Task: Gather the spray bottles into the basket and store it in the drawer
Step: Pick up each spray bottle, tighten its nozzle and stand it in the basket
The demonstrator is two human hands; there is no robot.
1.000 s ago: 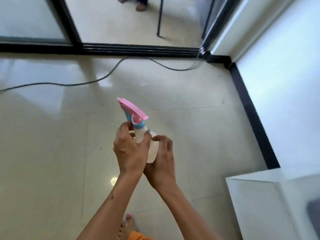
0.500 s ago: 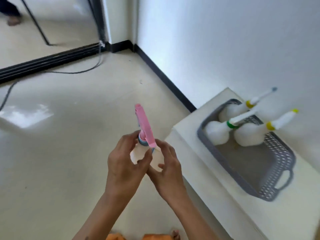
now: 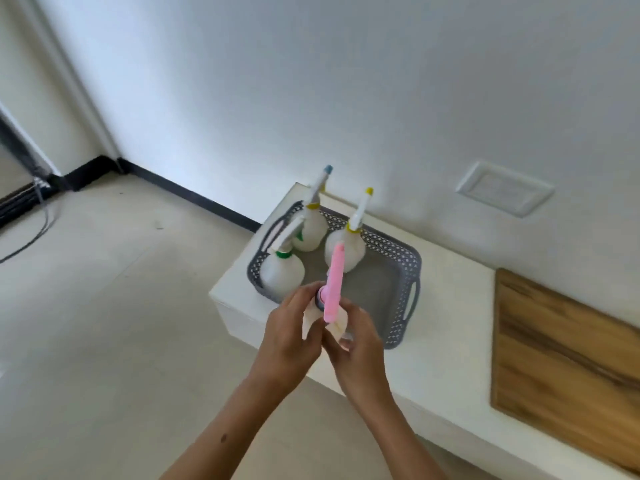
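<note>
Head view: both hands gripped one pink-headed spray bottle (image 3: pixel 333 289), left hand (image 3: pixel 289 336) curled round its neck side, right hand (image 3: pixel 356 341) wrapped round the body. Bottle was upright, long axis tipped slightly away from the person, held just in front of the grey basket (image 3: pixel 398 271) at its near rim. Three white spray bottles (image 3: pixel 284 271) stood inside the basket, toward its far-left end. The free floor of the basket lay directly beyond the fingers, right hand nearer. Drawer not visible.
</note>
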